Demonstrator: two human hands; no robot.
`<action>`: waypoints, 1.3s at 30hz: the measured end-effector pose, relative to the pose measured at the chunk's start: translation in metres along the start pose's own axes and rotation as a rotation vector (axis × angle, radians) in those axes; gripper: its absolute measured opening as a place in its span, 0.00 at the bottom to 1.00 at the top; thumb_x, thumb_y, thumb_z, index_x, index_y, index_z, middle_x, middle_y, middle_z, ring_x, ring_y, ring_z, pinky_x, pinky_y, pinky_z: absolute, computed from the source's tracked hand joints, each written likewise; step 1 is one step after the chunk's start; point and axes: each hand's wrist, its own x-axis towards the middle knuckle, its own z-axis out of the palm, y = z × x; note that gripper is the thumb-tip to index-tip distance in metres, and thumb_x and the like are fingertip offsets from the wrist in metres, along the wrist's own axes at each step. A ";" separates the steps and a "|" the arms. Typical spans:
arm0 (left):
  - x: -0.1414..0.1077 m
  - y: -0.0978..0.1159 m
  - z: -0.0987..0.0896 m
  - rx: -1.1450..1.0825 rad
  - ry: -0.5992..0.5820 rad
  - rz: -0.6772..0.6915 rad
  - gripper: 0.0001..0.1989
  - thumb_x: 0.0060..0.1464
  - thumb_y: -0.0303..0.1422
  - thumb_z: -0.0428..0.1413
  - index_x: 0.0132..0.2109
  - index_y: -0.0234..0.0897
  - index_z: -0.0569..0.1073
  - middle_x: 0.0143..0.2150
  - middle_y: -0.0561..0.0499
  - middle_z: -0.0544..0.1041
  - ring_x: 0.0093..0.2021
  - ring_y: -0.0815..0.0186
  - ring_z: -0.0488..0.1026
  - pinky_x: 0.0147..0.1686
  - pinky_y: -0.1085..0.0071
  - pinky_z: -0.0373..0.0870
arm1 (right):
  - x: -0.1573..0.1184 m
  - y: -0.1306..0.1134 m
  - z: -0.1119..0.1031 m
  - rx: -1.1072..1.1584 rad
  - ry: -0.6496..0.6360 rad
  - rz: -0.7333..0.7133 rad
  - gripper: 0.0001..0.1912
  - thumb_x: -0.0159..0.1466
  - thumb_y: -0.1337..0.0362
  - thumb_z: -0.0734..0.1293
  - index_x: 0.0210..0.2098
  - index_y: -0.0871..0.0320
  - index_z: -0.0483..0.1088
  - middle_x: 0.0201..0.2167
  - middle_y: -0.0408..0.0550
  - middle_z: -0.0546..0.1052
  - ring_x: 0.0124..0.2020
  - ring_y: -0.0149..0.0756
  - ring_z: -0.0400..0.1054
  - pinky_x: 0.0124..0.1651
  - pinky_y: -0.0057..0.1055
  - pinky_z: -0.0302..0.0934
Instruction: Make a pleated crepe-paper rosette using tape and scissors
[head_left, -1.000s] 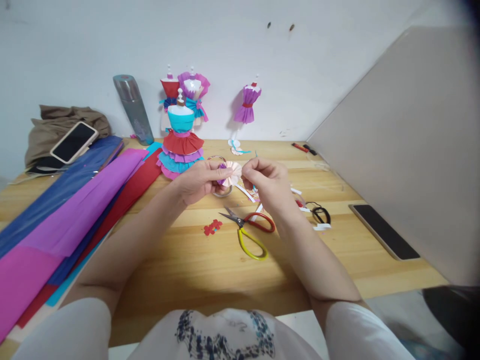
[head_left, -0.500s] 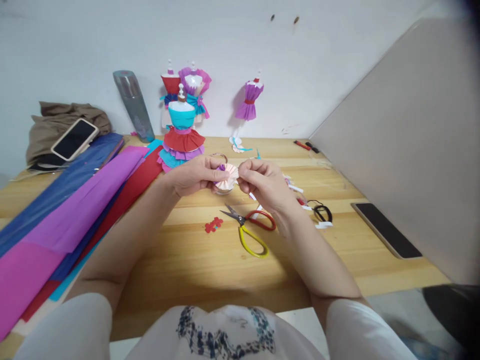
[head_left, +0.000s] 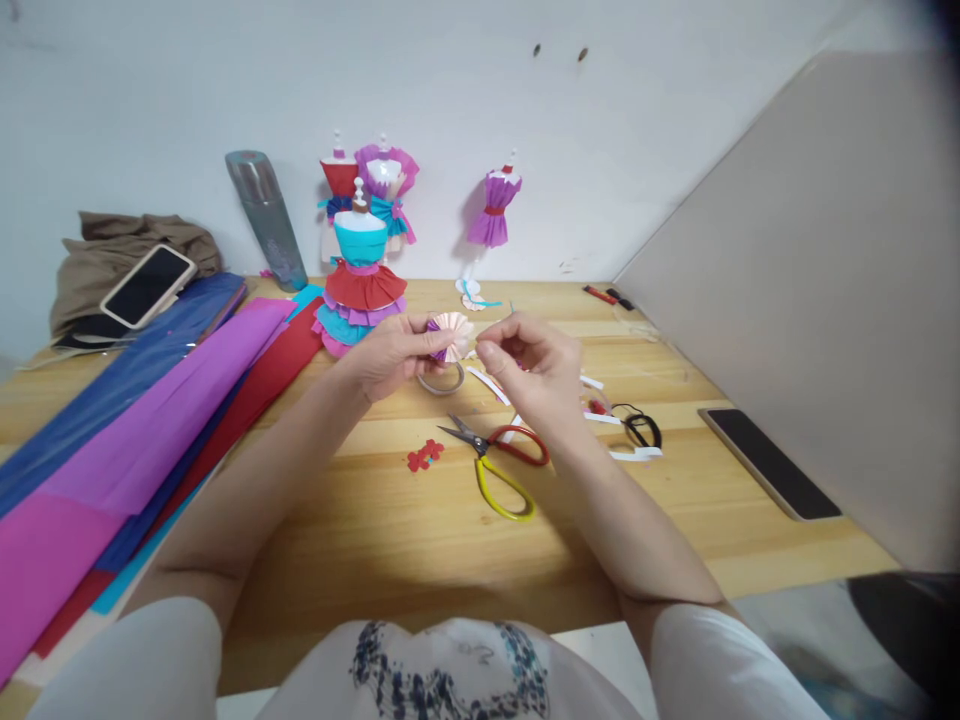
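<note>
My left hand [head_left: 397, 352] is closed on a small pleated paper rosette [head_left: 454, 334], pale pink with a purple part at its left, pinched between thumb and fingers above the table. Just right of the rosette, my right hand [head_left: 534, 362] has thumb and forefinger pressed together; whatever is between the tips is too small to make out. A roll of tape [head_left: 442, 380] lies below the left hand. Nearer me are scissors [head_left: 481, 446], blades apart, with one red and one yellow handle. Small red paper cut-outs [head_left: 425, 456] lie left of them.
White strips [head_left: 602, 419] and a black cord loop [head_left: 643, 430] lie to the right, then a phone [head_left: 770, 462]. Dress forms in paper dresses [head_left: 365, 285] stand at the back, beside a grey bottle [head_left: 268, 220]. Coloured paper sheets [head_left: 150, 430] cover the left side.
My right hand has drawn slightly away from the rosette, leaving a gap. The left hand still holds the rosette, now turned more fully into view. The whole view has shifted slightly.
</note>
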 end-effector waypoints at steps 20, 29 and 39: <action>-0.005 0.001 0.008 0.058 -0.067 0.037 0.23 0.38 0.39 0.76 0.40 0.32 0.81 0.38 0.48 0.80 0.40 0.65 0.76 0.43 0.69 0.72 | -0.002 0.000 0.001 -0.332 0.045 -0.250 0.08 0.61 0.67 0.66 0.25 0.54 0.68 0.22 0.42 0.71 0.25 0.32 0.62 0.32 0.34 0.57; 0.001 -0.016 0.016 0.197 0.138 0.289 0.21 0.40 0.41 0.74 0.40 0.35 0.82 0.38 0.49 0.82 0.38 0.66 0.76 0.39 0.72 0.70 | -0.001 0.001 -0.001 -0.380 0.036 -0.291 0.08 0.63 0.66 0.65 0.27 0.53 0.68 0.23 0.43 0.73 0.25 0.33 0.63 0.32 0.34 0.59; -0.001 -0.028 0.023 0.261 0.221 0.352 0.19 0.46 0.39 0.71 0.45 0.37 0.81 0.39 0.50 0.81 0.40 0.65 0.76 0.40 0.72 0.71 | 0.002 0.004 0.000 -0.278 0.056 -0.174 0.07 0.60 0.66 0.66 0.26 0.54 0.67 0.21 0.39 0.69 0.22 0.29 0.58 0.27 0.31 0.53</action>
